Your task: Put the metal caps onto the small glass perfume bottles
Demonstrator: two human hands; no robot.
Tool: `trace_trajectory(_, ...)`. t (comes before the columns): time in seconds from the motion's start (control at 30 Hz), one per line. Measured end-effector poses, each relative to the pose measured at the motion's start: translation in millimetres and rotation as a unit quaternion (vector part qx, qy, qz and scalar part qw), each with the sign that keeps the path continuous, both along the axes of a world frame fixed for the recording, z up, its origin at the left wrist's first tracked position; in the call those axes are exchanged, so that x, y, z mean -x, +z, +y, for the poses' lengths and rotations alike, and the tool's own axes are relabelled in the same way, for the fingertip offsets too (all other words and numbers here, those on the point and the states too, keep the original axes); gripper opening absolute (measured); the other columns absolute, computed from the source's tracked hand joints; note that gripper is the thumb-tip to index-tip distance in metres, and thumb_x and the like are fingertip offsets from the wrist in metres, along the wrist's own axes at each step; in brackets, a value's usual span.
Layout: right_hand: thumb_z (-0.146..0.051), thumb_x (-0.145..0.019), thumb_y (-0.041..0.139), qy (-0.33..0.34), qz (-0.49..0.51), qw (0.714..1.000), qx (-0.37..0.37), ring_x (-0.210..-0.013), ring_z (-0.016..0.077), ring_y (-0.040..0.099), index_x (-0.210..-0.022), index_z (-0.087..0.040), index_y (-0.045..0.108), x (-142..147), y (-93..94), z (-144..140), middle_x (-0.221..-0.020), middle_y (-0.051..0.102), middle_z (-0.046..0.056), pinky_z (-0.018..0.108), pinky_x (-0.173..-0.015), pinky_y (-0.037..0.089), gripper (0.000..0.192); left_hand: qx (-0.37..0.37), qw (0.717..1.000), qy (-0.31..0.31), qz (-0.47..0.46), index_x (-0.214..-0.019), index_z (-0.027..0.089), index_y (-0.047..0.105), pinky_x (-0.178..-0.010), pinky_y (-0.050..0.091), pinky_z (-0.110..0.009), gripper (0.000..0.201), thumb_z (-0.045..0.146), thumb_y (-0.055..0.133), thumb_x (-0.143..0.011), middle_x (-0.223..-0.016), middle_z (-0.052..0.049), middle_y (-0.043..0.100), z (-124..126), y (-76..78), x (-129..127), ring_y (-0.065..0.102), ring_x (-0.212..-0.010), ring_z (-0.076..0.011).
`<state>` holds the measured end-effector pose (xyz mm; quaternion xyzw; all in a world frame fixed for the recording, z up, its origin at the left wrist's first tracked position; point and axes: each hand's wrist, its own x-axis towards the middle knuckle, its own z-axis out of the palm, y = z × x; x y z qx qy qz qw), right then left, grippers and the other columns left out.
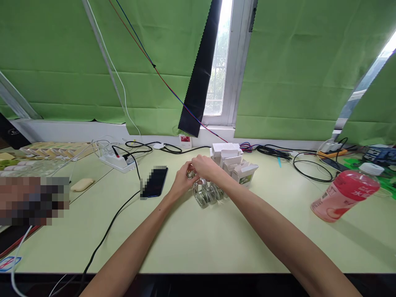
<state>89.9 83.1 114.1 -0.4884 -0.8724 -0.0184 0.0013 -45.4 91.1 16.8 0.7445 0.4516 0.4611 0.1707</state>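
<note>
My left hand (181, 181) and my right hand (206, 167) meet above the middle of the pale green table (192, 243). Together they grip a small glass bottle with a metal cap (190, 174); my fingers hide most of it. Just below and to the right of my hands stands a cluster of several similar clear glass bottles (208, 194). Behind them lies a pile of small white cartons (235, 163), some with open flaps.
A dark phone (156, 181) lies left of my hands, with a black cable (114, 218) running toward the front edge. A power strip (117, 161) sits at the back left. A pink drink bottle (346, 194) stands at the right. Cables lie along the back.
</note>
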Motion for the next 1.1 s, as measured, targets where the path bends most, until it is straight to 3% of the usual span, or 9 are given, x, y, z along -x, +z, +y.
trace_trajectory(0.5,-0.027,-0.09,0.065,0.0,0.01,1.0,-0.024,-0.094,0.0254,0.071,-0.104,-0.014,0.07,-4.3,-2.2,-1.8,-0.1,0.069,0.016,0.026,-0.073,0.049,0.02,0.01,1.0,-0.007,-0.001,-0.107,0.021,0.054,-0.078,0.046,-0.031,0.035,0.03,0.067,-0.077,-0.093,-0.002,0.067,-2.9,2.1,-1.6,0.061,-0.087,-0.0197)
trace_trajectory(0.63,-0.017,-0.079,0.076,0.008,0.004,1.0,-0.016,-0.09,0.025,0.072,-0.104,-0.013,0.07,-8.0,2.9,0.2,-0.096,0.07,0.014,0.025,-0.071,0.049,0.026,0.006,1.0,0.002,0.003,-0.108,0.021,0.054,-0.082,0.047,-0.034,0.037,0.037,0.069,-0.078,-0.097,-0.004,0.068,-2.8,1.7,-2.0,0.062,-0.092,-0.0219)
trace_trajectory(1.1,-0.006,-0.078,0.069,0.026,0.007,1.0,0.006,-0.08,0.0208,0.072,-0.104,-0.013,0.069,-8.3,-1.3,2.1,-0.094,0.071,0.012,0.022,-0.061,0.043,0.028,0.008,1.0,-0.013,-0.006,-0.104,0.021,0.054,-0.08,0.047,-0.033,0.035,0.039,0.069,-0.079,-0.097,-0.004,0.067,-0.8,-0.5,-0.9,0.063,-0.09,-0.0213)
